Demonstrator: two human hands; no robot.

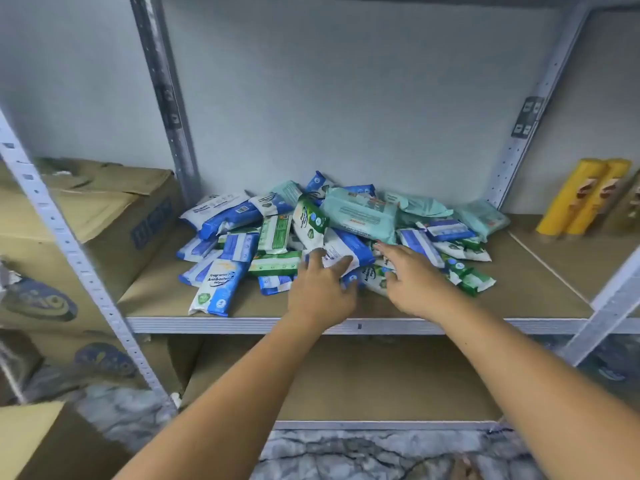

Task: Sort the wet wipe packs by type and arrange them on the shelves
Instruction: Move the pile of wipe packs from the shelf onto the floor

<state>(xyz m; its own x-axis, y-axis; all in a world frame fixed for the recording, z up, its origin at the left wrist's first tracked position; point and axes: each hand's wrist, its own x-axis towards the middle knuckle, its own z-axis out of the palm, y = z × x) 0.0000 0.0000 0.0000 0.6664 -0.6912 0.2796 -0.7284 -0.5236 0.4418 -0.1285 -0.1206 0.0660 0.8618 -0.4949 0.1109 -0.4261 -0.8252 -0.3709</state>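
Note:
A loose heap of wet wipe packs (346, 230) lies on the brown shelf board (540, 292): several blue-and-white, several green-and-white, and several larger pale teal ones at the back. My left hand (320, 289) reaches into the front of the heap, and its fingers curl round a blue-and-white pack (343, 252). My right hand (408, 275) lies beside it with fingers spread, touching the green-and-white packs underneath. One blue-and-white pack (216, 289) lies apart at the front left.
A cardboard box (90, 223) fills the bay to the left. Yellow tubes (581, 199) stand on the neighbouring shelf at right. Grey metal uprights (166, 98) frame the bay. A lower shelf board (346, 379) sits beneath.

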